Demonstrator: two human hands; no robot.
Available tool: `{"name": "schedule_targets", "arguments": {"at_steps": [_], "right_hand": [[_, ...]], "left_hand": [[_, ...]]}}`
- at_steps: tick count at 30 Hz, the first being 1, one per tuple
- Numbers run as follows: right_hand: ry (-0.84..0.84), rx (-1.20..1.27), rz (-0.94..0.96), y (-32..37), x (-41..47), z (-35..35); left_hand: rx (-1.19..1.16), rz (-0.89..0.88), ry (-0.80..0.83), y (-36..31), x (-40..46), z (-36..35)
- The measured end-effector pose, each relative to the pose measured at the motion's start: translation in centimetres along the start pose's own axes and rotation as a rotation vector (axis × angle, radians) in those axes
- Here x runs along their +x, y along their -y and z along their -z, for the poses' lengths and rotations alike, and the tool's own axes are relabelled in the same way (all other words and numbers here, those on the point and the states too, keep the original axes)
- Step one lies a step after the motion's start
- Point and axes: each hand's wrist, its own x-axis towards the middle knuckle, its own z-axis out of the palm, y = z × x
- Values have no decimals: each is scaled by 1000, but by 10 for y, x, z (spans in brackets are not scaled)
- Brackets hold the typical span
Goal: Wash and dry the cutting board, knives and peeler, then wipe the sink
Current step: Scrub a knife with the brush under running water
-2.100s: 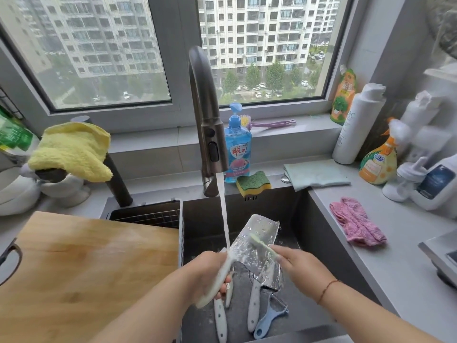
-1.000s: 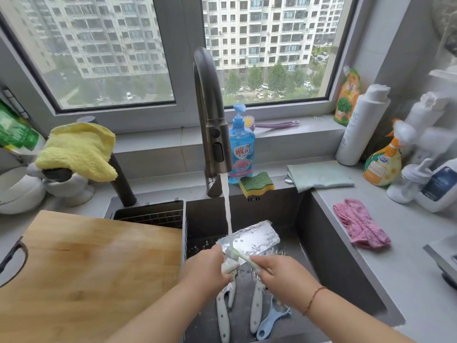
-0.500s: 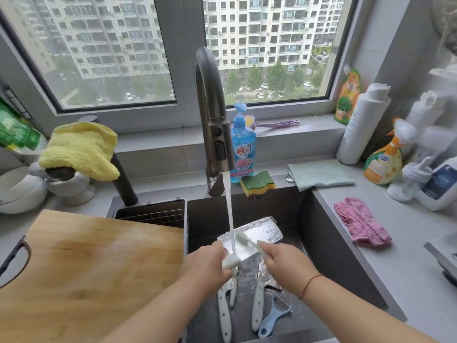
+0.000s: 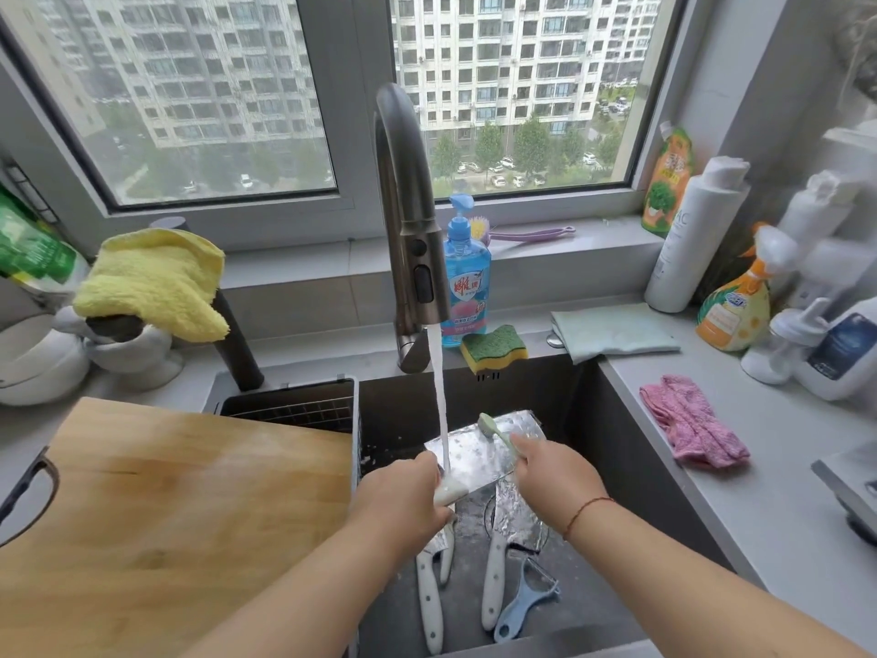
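I hold the cleaver [image 4: 484, 448] over the sink [image 4: 631, 448], directly below the faucet [image 4: 410, 239]; the water stream [image 4: 440, 396] lands on the blade near its handle end. My left hand [image 4: 403, 501] grips the cleaver's pale handle, fingers curled round it. My right hand [image 4: 553, 477] pinches a small green brush [image 4: 493, 432], whose head rests on the flat of the blade on the far side from the stream. Below the cleaver, on the sink floor, lie two white-handled knives [image 4: 429, 605] side by side, a third white-handled knife [image 4: 496, 586] just beside them, and a blue peeler [image 4: 522, 600] nearest the right sink wall. The wooden cutting board [image 4: 166, 515] lies to the left of the sink, overlapping a dark drain basket [image 4: 294, 406]. Behind the faucet stands a blue soap bottle [image 4: 465, 287], with a green-and-yellow sponge [image 4: 493, 349] just beside it. Right of the sink, on the table [image 4: 769, 505], lie a pale green cloth [image 4: 612, 332] and a pink cloth [image 4: 693, 425]. A yellow cloth [image 4: 152, 282] is draped left of the faucet.
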Motion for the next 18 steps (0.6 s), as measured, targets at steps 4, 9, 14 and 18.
{"name": "schedule_targets", "arguments": {"at_steps": [4,9,14,18], "right_hand": [[96,130,155,20,-17,-2],[-11,33,-59,-18,11,4],[26,114,-51,-20,-6,4],[52,186,124,5,-22,-2]], "left_hand": [[4,8,-2,0,0,-2],[-10,2,-28,5,-1,-1],[32,-28,-29,8,1,1],[33,-26,-24,5,2,2]]}}
